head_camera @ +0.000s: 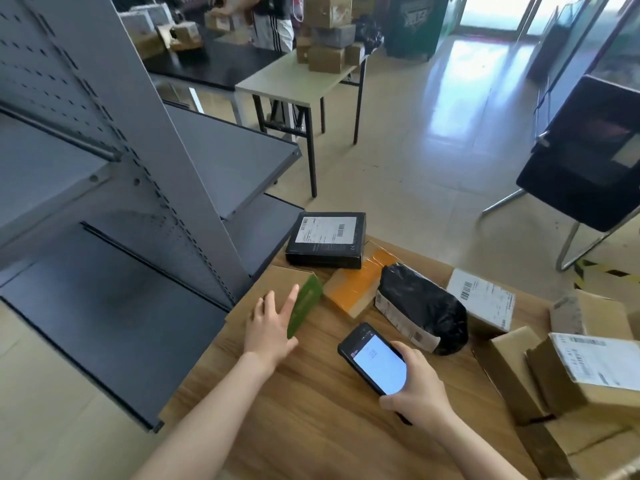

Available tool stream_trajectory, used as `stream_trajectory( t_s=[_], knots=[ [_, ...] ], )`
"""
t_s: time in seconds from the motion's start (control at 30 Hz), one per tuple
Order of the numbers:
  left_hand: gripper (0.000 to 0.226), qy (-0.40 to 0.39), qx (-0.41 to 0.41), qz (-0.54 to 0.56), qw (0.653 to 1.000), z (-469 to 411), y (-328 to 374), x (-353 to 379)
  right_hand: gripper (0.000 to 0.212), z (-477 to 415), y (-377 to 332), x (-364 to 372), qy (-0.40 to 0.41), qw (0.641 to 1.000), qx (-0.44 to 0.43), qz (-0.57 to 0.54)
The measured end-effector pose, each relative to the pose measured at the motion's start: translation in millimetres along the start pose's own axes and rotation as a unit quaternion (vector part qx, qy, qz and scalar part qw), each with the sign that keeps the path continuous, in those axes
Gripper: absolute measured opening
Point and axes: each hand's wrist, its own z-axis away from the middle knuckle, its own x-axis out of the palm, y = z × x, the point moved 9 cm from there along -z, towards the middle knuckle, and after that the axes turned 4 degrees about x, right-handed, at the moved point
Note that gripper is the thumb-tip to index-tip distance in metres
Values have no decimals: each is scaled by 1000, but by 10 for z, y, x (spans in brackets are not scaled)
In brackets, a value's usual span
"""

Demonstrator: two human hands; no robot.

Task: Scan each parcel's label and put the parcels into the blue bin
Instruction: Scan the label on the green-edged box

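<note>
My right hand (417, 386) grips a black handheld scanner (375, 360) with a lit screen, low over the wooden table (311, 410). My left hand (273, 322) reaches forward with straight fingers and touches a flat brown parcel with a green edge (304, 304) at the table's far left corner. Behind it lie a black box with a white label (325, 237), an orange-taped parcel (356, 285), a black plastic bag parcel (422, 306) and a white-labelled box (483, 299). No blue bin is in view.
Several cardboard boxes (581, 368) are stacked at the table's right end. Grey metal shelving (138, 202) stands close on the left. A black chair (588, 168) is at the right, and a person stands by distant tables with boxes (329, 39).
</note>
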Motion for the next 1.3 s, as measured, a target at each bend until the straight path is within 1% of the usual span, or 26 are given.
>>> stream_trajectory(
  t_s=[0.13,0.27,0.37,0.43,0.5,0.6,0.67,0.77,0.83,0.93,1.07,1.13,1.2,1.3],
  knots=[
    [89,67,6,65,996,301,-107,-300,104,31,-104,38,-9,1000,-17,17],
    [72,100,-12,169,980,618,-296,-443,105,100,-169,119,-29,998,-42,45],
    [56,97,-56,236,965,837,-489,-358,105,188,-199,168,-37,996,-60,54],
    [50,71,-84,253,961,956,-572,-186,104,251,-200,187,-40,995,-67,54],
    [49,39,-114,274,954,1070,-615,44,103,306,-181,209,-45,995,-69,61],
    [56,2,-161,298,941,1274,-665,382,102,382,-136,236,-52,993,-71,77],
    [64,-28,-170,297,939,1379,-653,543,101,426,-109,244,-56,992,-72,89],
    [77,-35,-197,300,933,1466,-599,606,102,474,-81,241,-56,991,-71,100],
    [83,-26,-221,272,936,1480,-492,589,103,492,-76,220,-50,991,-70,103],
    [90,-48,-258,198,944,1464,-199,610,103,505,-67,158,-38,991,-64,109],
    [106,-89,-304,181,931,1387,62,662,104,504,-40,58,-25,990,-60,125],
    [111,-101,-305,180,930,1329,65,659,104,504,-14,16,-22,991,-52,124],
    [114,-112,-285,178,935,1263,18,659,104,502,8,-7,-21,991,-48,124],
    [118,-138,-212,157,955,1147,-68,637,104,505,23,-11,-22,992,-47,118]
  ],
)
